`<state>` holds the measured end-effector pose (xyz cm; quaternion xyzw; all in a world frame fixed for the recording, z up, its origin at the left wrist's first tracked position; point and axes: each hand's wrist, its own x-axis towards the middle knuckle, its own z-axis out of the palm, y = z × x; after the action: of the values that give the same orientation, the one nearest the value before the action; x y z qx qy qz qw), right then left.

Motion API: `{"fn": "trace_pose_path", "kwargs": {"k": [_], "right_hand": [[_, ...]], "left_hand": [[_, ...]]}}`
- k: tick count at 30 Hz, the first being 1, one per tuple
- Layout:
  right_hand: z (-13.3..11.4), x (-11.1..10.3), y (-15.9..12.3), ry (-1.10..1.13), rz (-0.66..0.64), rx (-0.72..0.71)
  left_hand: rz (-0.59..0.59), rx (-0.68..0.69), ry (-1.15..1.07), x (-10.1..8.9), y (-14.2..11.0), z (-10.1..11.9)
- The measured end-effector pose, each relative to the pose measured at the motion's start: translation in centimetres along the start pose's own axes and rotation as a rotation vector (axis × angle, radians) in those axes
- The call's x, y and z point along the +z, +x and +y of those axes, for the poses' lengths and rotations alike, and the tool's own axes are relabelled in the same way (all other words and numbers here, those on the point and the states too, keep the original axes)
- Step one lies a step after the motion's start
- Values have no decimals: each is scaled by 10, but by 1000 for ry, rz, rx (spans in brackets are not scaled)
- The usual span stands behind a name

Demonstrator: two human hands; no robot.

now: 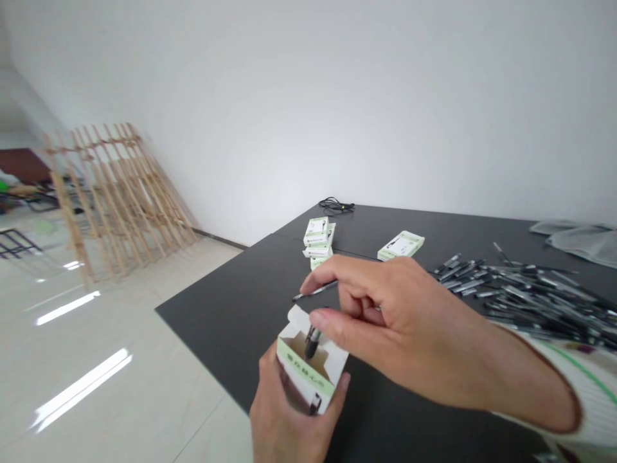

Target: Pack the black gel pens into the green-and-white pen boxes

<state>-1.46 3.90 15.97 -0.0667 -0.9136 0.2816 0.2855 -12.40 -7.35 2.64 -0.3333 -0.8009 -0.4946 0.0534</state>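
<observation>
The left hand point(284, 418) was cut off by the bottom edge of the view, and its palm was hidden behind the small box point(308, 370) it gripped, fingers wrapped round both sides. The print on the box's green band was too blurred to read. The right hand point(385, 321) reached across from the right; its thumb and forefinger pinched the top of a dark pen point(311, 344) that stood upright inside the open box, while the lower part of the pen was hidden by the cardboard. Whether the thin pen point(315, 291) showing beyond the forefinger was held or merely lay on the table could not be made out.

The box's top flaps stood open, and only that one pen showed within it.

The black table point(231, 308) carried a stack of closed boxes point(318, 241), one single box point(401, 245) near it, a large heap of pens point(530, 296) on the right, a coiled cable point(336, 206) at the far edge and clear plastic bags point(578, 241). Beyond stood a white wall, a glossy pale floor and a wooden lattice point(116, 193) leaning at the left.
</observation>
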Motion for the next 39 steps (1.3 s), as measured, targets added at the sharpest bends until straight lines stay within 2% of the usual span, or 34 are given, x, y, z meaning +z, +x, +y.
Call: {"fn": "trace_pose_path", "kwargs": {"k": [2,5,8,10,13,16,21,24,26,28,30,32,33,36,39], "right_hand": [[-1,-3,4,26,-13,-4],[-3,0,6,0,-76,-61],[-2,5,7,-47,-71,-101],[0,8,7,-65,-54,-58],[1,15,8,-93,-52,91],[2,23,8,-241,-103,154],[9,32,6,-460,-177,4],[12,23,10,-358,-139,-54],[19,13,19,-288,-68,-70],[35,8,34,-338,-36,-39],[62,15,50,-481,-134,19],[95,35,64,-592,-326,51],[112,47,69,-603,-377,48],[154,83,77,-629,-440,93],[179,100,77,-633,-451,154]], "left_hand": [[-16,0,-21,1,1,2],[-39,-72,-67,3,2,7],[-43,-115,-85,5,3,12],[-45,-109,-79,7,4,15],[-47,-134,-60,12,5,20],[-42,-203,-52,18,4,27],[-32,-206,-153,24,3,31],[11,-227,-139,22,6,23],[86,-216,-104,18,11,14],[169,-199,-61,14,18,4],[224,-189,-28,9,26,-5],[245,-185,-16,6,33,-15],[248,-187,-10,5,37,-19],[236,-216,17,3,45,-28],[206,-229,24,2,49,-33]]}}
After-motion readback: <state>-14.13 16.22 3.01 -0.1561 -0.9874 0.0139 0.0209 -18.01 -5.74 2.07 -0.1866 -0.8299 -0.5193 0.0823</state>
